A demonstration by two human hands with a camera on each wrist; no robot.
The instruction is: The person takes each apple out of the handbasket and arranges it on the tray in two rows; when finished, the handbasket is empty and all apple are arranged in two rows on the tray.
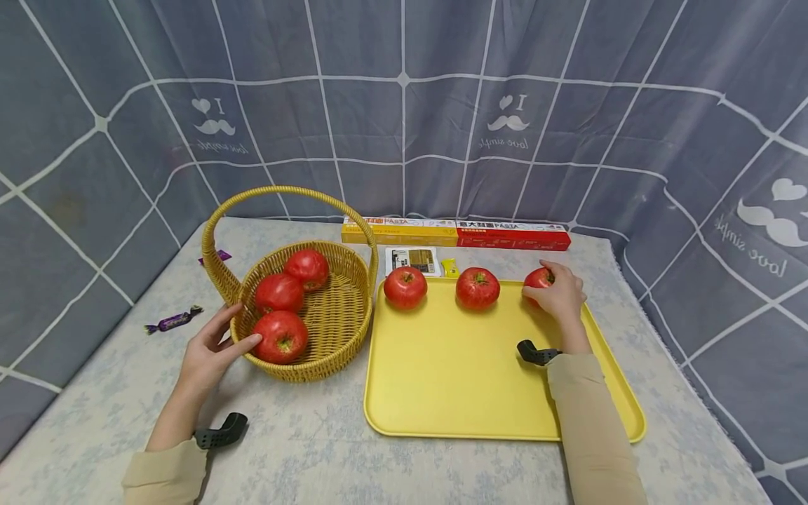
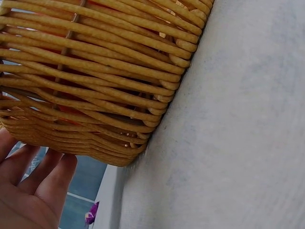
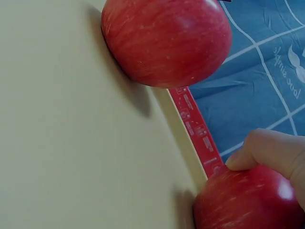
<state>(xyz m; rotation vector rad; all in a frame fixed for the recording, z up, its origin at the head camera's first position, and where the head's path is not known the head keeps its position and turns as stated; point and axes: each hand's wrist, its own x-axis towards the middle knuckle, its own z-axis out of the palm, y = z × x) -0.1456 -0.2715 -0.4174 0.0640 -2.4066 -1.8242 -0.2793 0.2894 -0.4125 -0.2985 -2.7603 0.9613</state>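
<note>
My left hand [image 1: 208, 347] is at the left rim of a round wicker basket [image 1: 341, 330] with a tall arched handle. It holds the rim, fingers against the outer wall and thumb reaching over beside the nearest red apple [image 1: 282, 337]. Two more apples, a middle one [image 1: 279, 293] and a far one [image 1: 306, 269], lie inside. At the far right corner of a yellow tray [image 1: 461, 379], my right hand [image 1: 564, 294] grips an apple [image 3: 248, 202] from above, partly covering it. Along the tray's far side sit a left apple [image 1: 405, 287] and a middle apple [image 3: 167, 40].
Behind the tray lie a yellow pasta box [image 1: 398, 233], a red pasta box [image 1: 513, 237], a flat white packet [image 1: 413, 260] and a small yellow wrapper [image 1: 450, 268]. Left of the basket are a purple wrapped candy [image 1: 173, 321] and another purple wrapper [image 1: 222, 255]. Curtains [image 1: 404, 126] surround the table.
</note>
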